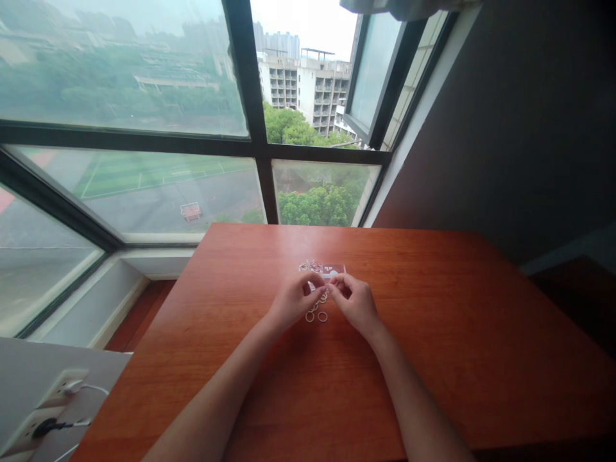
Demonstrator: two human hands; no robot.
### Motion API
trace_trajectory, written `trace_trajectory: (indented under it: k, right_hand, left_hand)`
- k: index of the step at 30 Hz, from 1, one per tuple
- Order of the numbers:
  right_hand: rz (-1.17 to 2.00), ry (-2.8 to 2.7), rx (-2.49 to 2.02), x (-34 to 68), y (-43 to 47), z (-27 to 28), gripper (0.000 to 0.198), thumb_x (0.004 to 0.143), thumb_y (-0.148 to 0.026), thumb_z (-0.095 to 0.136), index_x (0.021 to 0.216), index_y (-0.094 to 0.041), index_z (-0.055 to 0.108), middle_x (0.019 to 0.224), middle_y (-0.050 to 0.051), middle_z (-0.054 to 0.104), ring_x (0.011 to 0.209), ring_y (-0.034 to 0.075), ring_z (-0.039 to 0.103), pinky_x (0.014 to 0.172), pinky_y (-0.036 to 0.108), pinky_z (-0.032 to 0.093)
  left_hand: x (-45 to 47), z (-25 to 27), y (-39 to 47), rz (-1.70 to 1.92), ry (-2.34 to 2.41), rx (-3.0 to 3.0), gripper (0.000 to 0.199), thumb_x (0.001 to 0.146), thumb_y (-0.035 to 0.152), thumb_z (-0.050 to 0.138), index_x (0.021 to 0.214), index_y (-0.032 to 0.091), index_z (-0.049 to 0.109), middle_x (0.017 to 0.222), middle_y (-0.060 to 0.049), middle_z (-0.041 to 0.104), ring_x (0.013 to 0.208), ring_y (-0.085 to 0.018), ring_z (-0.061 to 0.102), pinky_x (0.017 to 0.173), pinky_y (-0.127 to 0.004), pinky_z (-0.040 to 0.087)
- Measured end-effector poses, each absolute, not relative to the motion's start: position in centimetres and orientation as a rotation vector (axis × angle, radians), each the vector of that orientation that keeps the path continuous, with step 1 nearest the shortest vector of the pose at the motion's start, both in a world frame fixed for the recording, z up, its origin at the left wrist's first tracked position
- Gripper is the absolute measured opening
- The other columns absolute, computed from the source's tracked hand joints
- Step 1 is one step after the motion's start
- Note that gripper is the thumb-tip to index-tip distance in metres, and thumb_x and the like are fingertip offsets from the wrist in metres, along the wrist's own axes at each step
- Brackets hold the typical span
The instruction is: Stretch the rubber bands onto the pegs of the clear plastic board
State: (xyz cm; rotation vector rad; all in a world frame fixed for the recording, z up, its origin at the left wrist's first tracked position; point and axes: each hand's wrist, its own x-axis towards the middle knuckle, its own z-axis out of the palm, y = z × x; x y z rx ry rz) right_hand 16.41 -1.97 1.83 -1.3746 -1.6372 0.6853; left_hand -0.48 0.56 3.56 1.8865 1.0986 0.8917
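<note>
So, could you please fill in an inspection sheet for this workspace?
Surface: reddish-brown tabletop, glossy toward the window.
Job's things: small rings below the hands; a ring pile just beyond them.
Clutter: flat item with white markings beside the pile.
Hands: left hand and right hand, fingertips close together; anything pinched is too small to tell.
Cables: white plug and dark plug in wall sockets, lower left.
Surroundings: window frame, open pane, dark wall.
</note>
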Motion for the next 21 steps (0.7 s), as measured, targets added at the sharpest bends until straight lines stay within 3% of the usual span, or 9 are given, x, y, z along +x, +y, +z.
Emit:
trace_trajectory:
  k: [9, 21]
  right_hand:
    - [0.704, -1.620, -1.371, 16.5, -1.9, 1.7, 0.016, 0.084, -0.033, 0.058, 0.083, -0.018, 0.064, 0.059, -0.004, 0.053, 0.054, 0.010, 0.047, 0.054, 0.021, 0.036]
    - [0.906, -1.975, -1.409, 16.7, -2.5, 1.8, 0.010, 0.081, -0.020, 0.058, 0.081, -0.020, 0.068, 0.064, -0.004, 0.064, 0.058, 0.010, 0.055, 0.057, 0.019, 0.037]
  left_hand:
    - [-0.9, 2.6, 1.2, 0.926, 1.142, 1.952, 0.012, 0.084, 0.025, 0.059, 0.077, 0.015, 0.062, 0.070, 0.001, 0.062, 0.056, -0.008, 0.048, 0.055, -0.019, 0.038]
    - [-1.3, 2.0, 3.8, 1.075, 1.508, 2.123, 0.005, 0.083, 0.023, 0.058, 0.081, 0.019, 0.061, 0.078, 0.000, 0.065, 0.061, -0.012, 0.052, 0.061, -0.023, 0.039]
